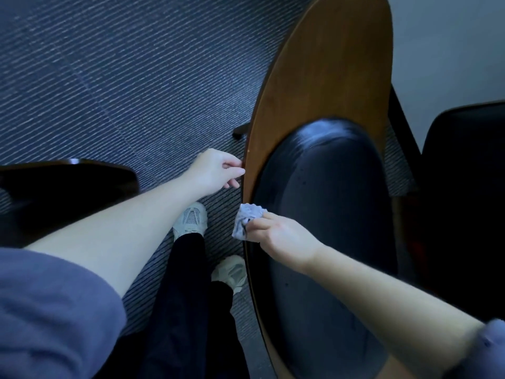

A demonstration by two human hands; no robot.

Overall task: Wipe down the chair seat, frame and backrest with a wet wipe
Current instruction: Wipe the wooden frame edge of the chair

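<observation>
Head view: chair [322, 86], wooden shell with dark pad [328, 214]. Long axis runs top to bottom of frame, top end leaning slightly right. Wet wipe [246, 218] is crumpled, at the shell's left rim, about mid-length. Right hand [281, 236] pinches the wipe, arm reaching in from lower right across the pad. Left hand [216, 170] is farther up the same rim, fingers loosely curled, fingertips at the wood; grip or mere touch, cannot tell. Striped carpet [123, 77] lies left of the shell.
</observation>
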